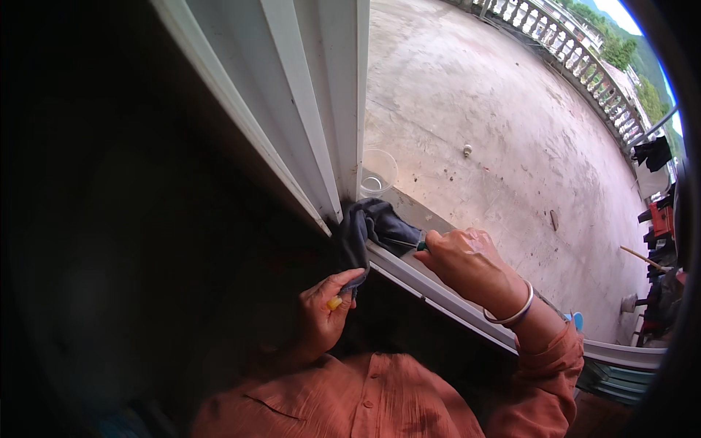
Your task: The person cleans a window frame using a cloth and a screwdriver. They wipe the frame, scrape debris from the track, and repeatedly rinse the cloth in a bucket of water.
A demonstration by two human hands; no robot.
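Observation:
A dark grey-blue cloth (376, 223) lies bunched over the white window track (453, 303), against the foot of the sliding sash frames (307, 117). My left hand (321, 310) is closed on the cloth's hanging end, and a small yellow piece (334, 302) shows between its fingers; what that piece belongs to is hidden. From the outer side of the track, my right hand (471, 266) grips a screwdriver-like tool (423, 247) with a green handle. Its thin metal shaft runs into the cloth, where the tip is hidden.
Just outside the sash stands a clear plastic tub (379, 171). Beyond the sill spreads a concrete terrace (467, 87) with a light bulb-like object (467, 150), bounded by a balustrade (577, 58). Red and dark items (661, 219) crowd the far right. The indoor side is very dark.

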